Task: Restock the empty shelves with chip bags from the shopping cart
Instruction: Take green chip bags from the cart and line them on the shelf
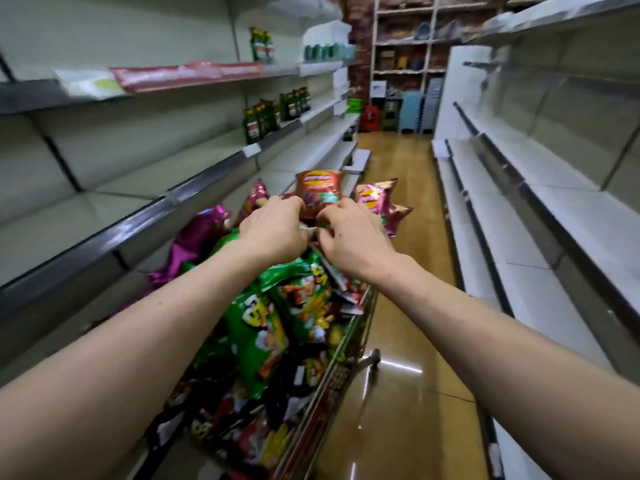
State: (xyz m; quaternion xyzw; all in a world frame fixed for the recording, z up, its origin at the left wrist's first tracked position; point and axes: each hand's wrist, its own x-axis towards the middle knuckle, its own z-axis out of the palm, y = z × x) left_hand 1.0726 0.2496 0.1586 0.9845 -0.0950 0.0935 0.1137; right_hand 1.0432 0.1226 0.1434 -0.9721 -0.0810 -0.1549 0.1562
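your left hand [273, 230] and right hand [353, 237], fingers curled, pinch the lower edge of an upright red-brown foil chip bag [317, 188] above the far end of a silver wire shopping cart [349, 344]. crinkled glossy green foil chip bags [256, 334] heap inside the cart. flat grey metal shelves [138, 209] run left of the cart, shiny brown floor [408, 271] right of it.
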